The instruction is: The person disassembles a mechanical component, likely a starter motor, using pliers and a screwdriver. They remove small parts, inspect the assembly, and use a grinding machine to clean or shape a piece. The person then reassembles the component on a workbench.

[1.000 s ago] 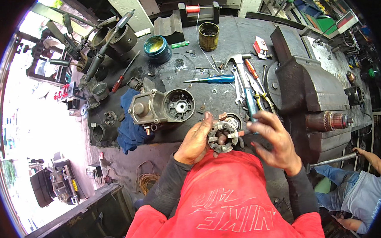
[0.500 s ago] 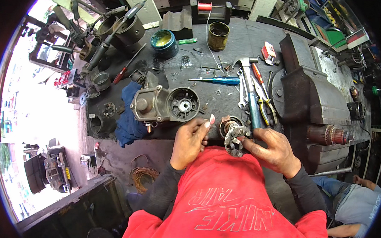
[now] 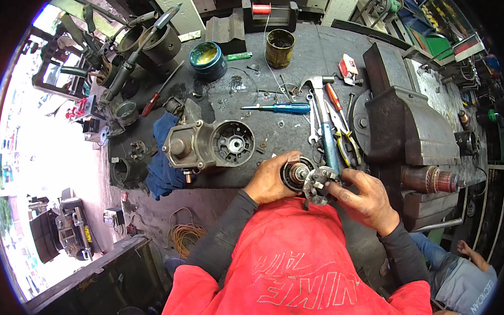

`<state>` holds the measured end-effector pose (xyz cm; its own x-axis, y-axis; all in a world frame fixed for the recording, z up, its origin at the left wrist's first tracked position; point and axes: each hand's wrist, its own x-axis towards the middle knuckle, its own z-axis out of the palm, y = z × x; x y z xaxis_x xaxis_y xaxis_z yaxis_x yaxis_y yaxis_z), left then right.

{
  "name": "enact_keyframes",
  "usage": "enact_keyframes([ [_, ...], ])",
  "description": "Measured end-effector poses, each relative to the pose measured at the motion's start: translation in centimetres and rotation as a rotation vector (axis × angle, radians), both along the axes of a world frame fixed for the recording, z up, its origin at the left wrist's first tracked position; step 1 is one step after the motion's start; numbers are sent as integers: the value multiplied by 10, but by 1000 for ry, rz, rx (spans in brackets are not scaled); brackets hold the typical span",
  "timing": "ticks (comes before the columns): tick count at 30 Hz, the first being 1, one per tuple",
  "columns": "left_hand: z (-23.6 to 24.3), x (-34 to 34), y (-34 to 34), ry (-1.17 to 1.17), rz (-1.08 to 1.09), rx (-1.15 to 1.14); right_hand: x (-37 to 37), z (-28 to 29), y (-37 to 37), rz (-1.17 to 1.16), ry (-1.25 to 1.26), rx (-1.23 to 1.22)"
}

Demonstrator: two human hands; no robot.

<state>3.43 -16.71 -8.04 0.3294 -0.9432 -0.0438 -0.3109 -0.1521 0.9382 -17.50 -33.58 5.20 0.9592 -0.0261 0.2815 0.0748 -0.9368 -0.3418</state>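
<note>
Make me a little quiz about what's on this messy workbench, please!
1. True or false: the left hand rests on a round black part.
2. What does the right hand hold? A) a hammer B) a small metal toothed part C) a cup
3. What colour is the handle of the screwdriver lying on the bench?

Key: 1 true; 2 B; 3 blue.
</note>
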Motion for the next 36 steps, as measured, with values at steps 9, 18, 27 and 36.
enact_keyframes([
  [9,28,37,19,577,-150,-55,-10,4,-8,-64,-17,5],
  [18,41,9,14,504,346,71,-14,-4,-13,-263,-4,115],
  [27,92,-60,26,-410,323,20,-29,-50,-10,-489,-174,390],
  [36,80,-90,18,-388,510,42,-33,-64,-11,-449,-170,497],
])
